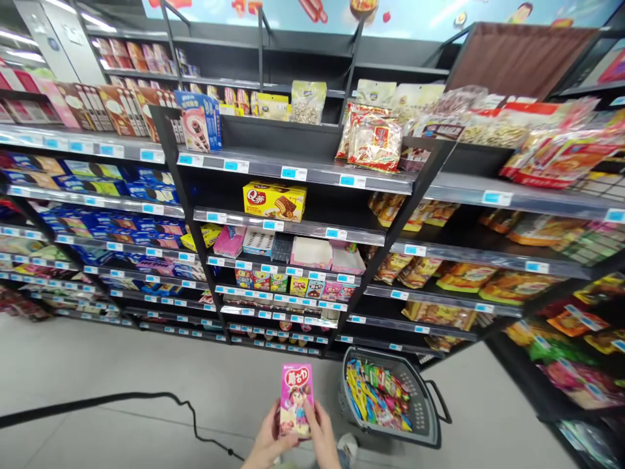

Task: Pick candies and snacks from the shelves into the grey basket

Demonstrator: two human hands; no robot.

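A pink snack box [296, 398] with a cartoon figure and a red label is held upright between my hands, low in the middle of the head view. My left hand [268, 435] grips its left side and lower edge, the thumb across the bottom. On the right side, my right hand [319, 431] has its thumb on the box's front. To the right on the floor stands a grey shopping basket [426, 417] with many colourful snack packets [378, 397] in it. Similar small pink boxes [339, 291] sit on a low shelf ahead.
Tall dark shelves [297, 172] with price tags stretch across the front. A yellow box [275, 201] stands on a middle shelf, bagged snacks [375, 140] at the right. A black cable [190, 410] crosses in front at the left. A shoe [348, 446] shows beside the basket.
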